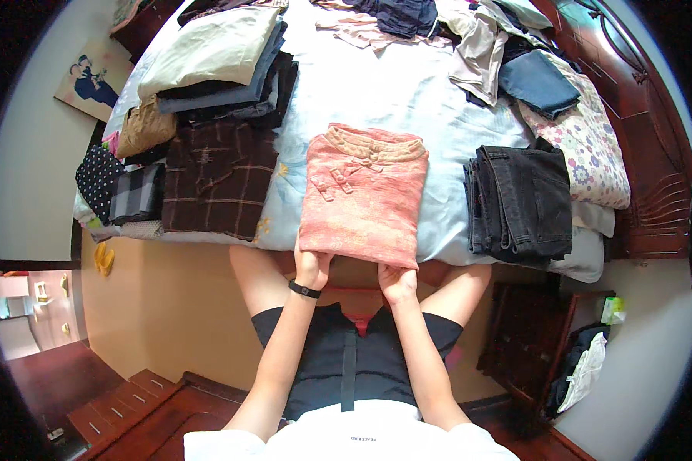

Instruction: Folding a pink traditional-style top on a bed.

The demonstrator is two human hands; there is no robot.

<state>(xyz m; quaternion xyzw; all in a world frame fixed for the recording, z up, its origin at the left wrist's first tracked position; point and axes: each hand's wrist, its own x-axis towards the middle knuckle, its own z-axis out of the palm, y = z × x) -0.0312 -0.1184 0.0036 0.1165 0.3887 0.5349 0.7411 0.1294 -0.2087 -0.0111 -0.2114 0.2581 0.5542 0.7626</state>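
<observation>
A folded coral-pink top (365, 201) with a beige neckline and small toggle-like trims lies at the bed's near edge, neckline away from me. My left hand (312, 267), a black band on its wrist, is closed on the near left corner. Closed on the near edge further right is my right hand (397, 283). The fingers of both hands are partly hidden under the cloth. To the right sits a folded stack of black jeans (519, 201). A folded dark brown checked garment (217, 180) lies to the left.
Beyond the checked garment rises a pile of folded trousers, a pale pair (211, 58) on top. A grey checked cloth (137, 194) and a polka-dot cloth (98, 180) sit far left. A blue folded garment (538, 81) rests on a floral pillow (592, 146). Loose clothes (477, 58) lie at the back.
</observation>
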